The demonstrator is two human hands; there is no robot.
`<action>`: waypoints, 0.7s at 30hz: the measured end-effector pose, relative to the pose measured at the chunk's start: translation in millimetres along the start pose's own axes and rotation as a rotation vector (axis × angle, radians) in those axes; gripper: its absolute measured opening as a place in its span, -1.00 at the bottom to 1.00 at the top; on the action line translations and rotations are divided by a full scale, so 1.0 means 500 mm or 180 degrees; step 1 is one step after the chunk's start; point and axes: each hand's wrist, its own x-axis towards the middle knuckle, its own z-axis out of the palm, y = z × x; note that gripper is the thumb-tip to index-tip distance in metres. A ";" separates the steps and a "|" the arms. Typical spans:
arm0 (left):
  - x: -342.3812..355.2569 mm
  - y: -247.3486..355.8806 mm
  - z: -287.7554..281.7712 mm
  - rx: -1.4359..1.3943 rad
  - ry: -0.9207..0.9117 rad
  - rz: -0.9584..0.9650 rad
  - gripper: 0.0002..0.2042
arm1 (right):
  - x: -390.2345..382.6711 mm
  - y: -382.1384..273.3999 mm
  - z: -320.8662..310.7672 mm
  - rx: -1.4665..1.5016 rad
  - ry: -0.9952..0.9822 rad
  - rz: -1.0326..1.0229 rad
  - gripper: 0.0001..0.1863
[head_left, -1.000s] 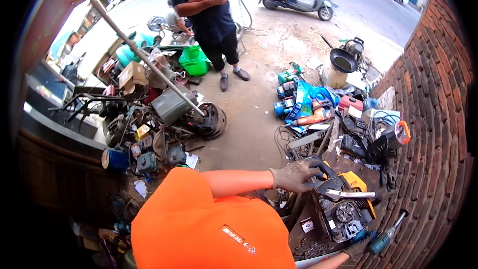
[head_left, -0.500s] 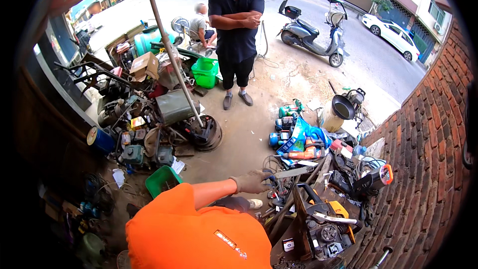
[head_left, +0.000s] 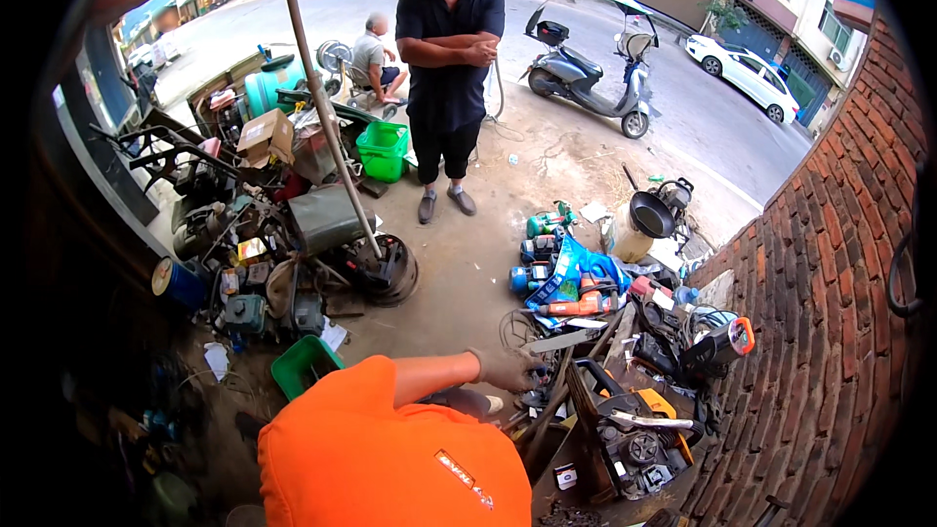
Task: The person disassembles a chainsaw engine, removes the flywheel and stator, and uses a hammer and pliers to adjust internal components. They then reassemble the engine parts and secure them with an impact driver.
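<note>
My left arm, in an orange sleeve, reaches across to the right. At its end my left hand (head_left: pixel 505 368), in a grey-brown work glove, hovers over or touches a heap of small tools and cords. The glove is smeared and its fingers are hard to make out. Just beyond it lies a long flat metal bar (head_left: pixel 566 340). Right of the hand, a yellow-and-black motor tool with an exposed engine (head_left: pixel 642 447) rests against a dark board (head_left: pixel 584 408). A small white box (head_left: pixel 565 475) is beside it. My right hand does not show.
A person in dark clothes (head_left: pixel 451 68) stands ahead with arms folded; another sits behind. Power tools and a blue bag (head_left: pixel 576 268) lie at right, beside a brick wall (head_left: pixel 830 332). Machine parts and a green bin (head_left: pixel 305 367) crowd the left around a slanted pole (head_left: pixel 317 88).
My left hand has moved right and slightly nearer to me, away from the flat bar. The whole view has shifted, so most things sit farther left.
</note>
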 end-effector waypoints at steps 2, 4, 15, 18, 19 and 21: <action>0.000 -0.010 0.006 0.0006 -0.0058 -0.0011 -0.50 | -0.006 -0.002 0.004 0.0014 -0.0037 0.0022 -0.63; -0.003 -0.014 0.004 0.0062 -0.0122 -0.0019 -0.48 | -0.012 -0.004 0.005 0.0057 -0.0063 0.0050 -0.63; -0.042 -0.037 -0.007 0.0023 -0.0327 -0.0220 -0.46 | -0.036 -0.021 0.023 0.0202 -0.0209 0.0123 -0.63; -0.038 -0.033 -0.004 0.0083 -0.0358 -0.0161 -0.47 | -0.043 -0.025 0.020 0.0244 -0.0199 0.0152 -0.63; -0.035 -0.028 -0.003 0.0091 -0.0385 -0.0155 -0.47 | -0.047 -0.029 0.020 0.0255 -0.0205 0.0147 -0.63; -0.018 -0.035 0.003 0.0168 -0.0452 -0.0016 -0.46 | -0.050 -0.032 0.020 0.0289 -0.0198 0.0154 -0.63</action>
